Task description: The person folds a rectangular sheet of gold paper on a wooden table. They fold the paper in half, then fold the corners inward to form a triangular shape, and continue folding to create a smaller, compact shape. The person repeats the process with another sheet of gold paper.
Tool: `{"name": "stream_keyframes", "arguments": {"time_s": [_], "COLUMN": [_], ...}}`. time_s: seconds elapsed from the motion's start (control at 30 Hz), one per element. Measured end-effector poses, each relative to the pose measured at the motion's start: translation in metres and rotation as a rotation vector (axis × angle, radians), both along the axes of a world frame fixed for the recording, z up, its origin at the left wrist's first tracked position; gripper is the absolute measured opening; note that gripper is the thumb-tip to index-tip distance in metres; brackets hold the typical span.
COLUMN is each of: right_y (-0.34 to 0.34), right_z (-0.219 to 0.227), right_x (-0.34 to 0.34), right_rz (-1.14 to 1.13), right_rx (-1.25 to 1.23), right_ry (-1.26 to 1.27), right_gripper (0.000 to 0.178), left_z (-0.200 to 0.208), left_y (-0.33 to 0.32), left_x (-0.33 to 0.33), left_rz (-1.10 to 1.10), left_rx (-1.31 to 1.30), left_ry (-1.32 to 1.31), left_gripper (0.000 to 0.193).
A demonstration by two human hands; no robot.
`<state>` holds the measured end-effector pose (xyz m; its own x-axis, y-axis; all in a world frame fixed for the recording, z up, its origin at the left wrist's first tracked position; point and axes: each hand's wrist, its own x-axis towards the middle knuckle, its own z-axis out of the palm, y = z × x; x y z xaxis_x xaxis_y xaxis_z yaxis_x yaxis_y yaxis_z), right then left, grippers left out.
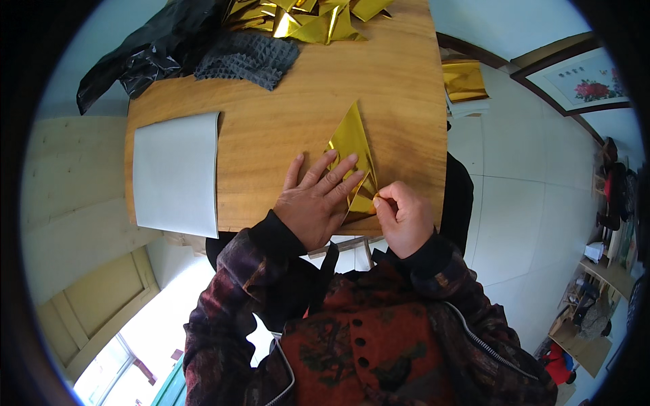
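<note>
Two grips are on one folded gold foil sheet [351, 132]: the left grip [311, 206] lies flat on it with its fingers spread, grasping nothing, while the right grip [405, 216] pinches its near right corner. The sheet's pointed end reaches ahead of both grips. The near edge of the wooden counter [271, 135] is close to them, and its right edge is near the right grip, so room there is narrow; between the left grip and a pale board [176, 176] on its left, the wood is wider. Far ahead and to the left lies a black plastic bag [162, 61]; what it contains, I cannot tell. Beside it are a dark grey textured cloth [247, 59] and a pile of gold folded pieces [311, 32]. Right of the right grip, past the counter, are a tiled floor [508, 210] and a framed flower picture [589, 82].
</note>
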<state>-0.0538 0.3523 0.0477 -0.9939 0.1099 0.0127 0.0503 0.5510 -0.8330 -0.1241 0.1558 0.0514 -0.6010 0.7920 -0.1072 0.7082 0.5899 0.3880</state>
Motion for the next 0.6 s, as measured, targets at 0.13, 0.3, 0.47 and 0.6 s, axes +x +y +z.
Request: {"name": "stream_keyframes", "arguments": {"time_s": [0.13, 0.3, 0.47, 0.6], "right_y": [-0.002, 0.001, 0.001, 0.000], "right_z": [0.000, 0.000, 0.000, 0.000], "right_x": [0.002, 0.000, -0.003, -0.004], "right_rz": [-0.066, -0.045, -0.031, -0.014], "right_rx": [-0.021, 0.063, 0.128, 0.186], "right_ry": [0.006, 0.012, 0.011, 0.029], "right_gripper": [0.012, 0.011, 0.010, 0.010], "left_z": [0.001, -0.003, -0.003, 0.001], "left_y": [0.004, 0.008, 0.006, 0.004], "left_x": [0.006, 0.012, 0.009, 0.006], "left_rz": [0.025, 0.067, 0.078, 0.076], "left_rx": [-0.005, 0.000, 0.017, 0.027], "left_ry": [0.008, 0.072, 0.022, -0.041], "left_gripper": [0.067, 0.059, 0.058, 0.058]}}
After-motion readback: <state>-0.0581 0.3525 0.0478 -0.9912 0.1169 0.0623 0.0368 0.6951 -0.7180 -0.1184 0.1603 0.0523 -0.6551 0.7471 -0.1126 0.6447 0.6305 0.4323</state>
